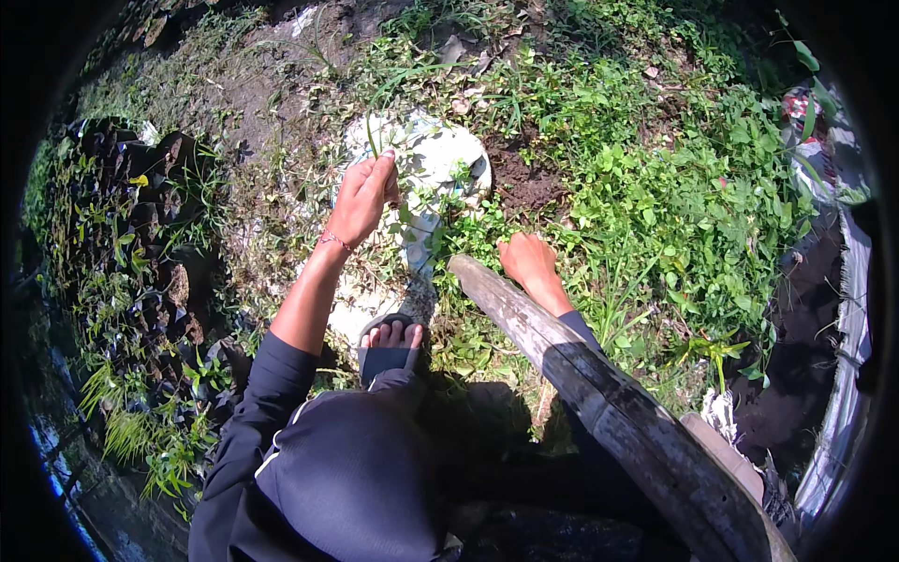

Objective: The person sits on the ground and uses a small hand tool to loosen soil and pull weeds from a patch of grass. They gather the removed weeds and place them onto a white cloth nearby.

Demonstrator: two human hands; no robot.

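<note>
My left hand (pixel 362 197) is raised over the ground, its thumb and fingers pinching a long green grass blade (pixel 372 132). Below and beyond it lies a crumpled white plastic sack (pixel 449 153), partly covered by weeds and dry stems. My right hand (pixel 530 263) is low among leafy green weeds (pixel 484 232), with its fingers curled and turned down. What those fingers hold, if anything, is hidden. A weathered pole (pixel 597 400), of wood or bamboo, slants across in front of my right forearm, and its blunt end is close to that hand.
Dark plant bags (pixel 175 161) with small plants stand at the left. Dense weeds (pixel 632 190) spread on the right, near a patch of loose brown soil (pixel 527 179). A pale woven sheet edge (pixel 850 316) curves along the far right. My sandalled foot (pixel 390 351) rests below the sack.
</note>
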